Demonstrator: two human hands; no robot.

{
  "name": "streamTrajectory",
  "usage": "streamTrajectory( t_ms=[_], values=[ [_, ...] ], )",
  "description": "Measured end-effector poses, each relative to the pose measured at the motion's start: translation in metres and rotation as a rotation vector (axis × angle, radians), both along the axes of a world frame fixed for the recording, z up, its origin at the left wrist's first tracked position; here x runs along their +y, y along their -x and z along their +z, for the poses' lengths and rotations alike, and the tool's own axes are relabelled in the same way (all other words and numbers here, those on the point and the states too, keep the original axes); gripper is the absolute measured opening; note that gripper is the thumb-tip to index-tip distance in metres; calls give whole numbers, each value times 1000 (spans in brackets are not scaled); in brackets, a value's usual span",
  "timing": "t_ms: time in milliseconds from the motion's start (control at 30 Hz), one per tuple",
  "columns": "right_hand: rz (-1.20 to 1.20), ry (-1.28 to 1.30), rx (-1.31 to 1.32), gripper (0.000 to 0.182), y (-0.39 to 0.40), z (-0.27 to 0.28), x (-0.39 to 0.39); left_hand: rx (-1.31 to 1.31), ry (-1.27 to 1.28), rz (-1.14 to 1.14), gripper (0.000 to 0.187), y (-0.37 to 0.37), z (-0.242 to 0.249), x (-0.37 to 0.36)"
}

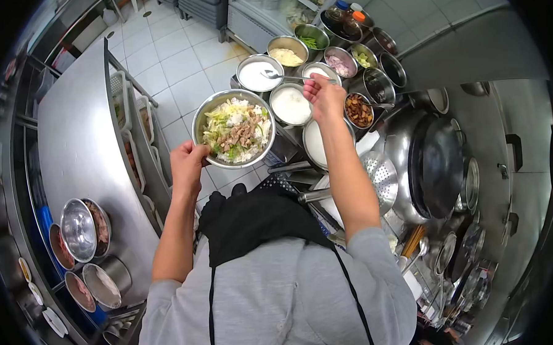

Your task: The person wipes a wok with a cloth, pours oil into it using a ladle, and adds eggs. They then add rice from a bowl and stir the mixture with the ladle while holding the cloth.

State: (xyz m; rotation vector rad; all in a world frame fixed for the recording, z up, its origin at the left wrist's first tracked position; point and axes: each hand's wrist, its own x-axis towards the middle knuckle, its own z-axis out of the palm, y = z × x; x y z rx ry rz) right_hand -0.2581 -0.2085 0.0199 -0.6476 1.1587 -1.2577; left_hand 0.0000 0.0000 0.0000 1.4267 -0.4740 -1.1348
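Observation:
A steel bowl point(196, 138) of white rice, shredded pale and green vegetables and brown meat pieces point(238, 136) is gripped at its lower left rim by my left hand point(191, 159). My right hand point(322, 96) is closed on the handle of a metal spoon point(270, 75). The spoon's head is over a bowl of white powder point(257, 73), at its right side. Below my right hand stand more containers of white contents, one at its left point(291, 104) and one partly behind my forearm point(314, 145).
Bowls of chopped greens point(311, 41), pink slices point(339, 62) and brown pieces point(359, 110) stand to the right. A perforated ladle point(380, 179) and a black wok point(443, 165) lie further right. At left is a steel counter point(77, 138) with stacked bowls point(79, 230).

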Motion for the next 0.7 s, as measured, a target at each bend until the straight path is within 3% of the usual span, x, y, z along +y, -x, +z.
streamTrajectory(
  t_ms=[100,167,267,533,700],
  values=[
    [23,188,21,17,8,42,39,1,38,17,7,4,2,-14],
    [-123,509,323,18,20,57,40,14,122,-1,8,18,-18,-45],
    [-153,558,421,17,39,70,50,97,141,-2,6,39,-2,-68],
    [64,503,673,15,43,-7,81,83,127,-9,9,17,12,-54],
    [-45,302,362,16,34,-14,86,20,111,60,6,-6,11,-41]
  ],
)
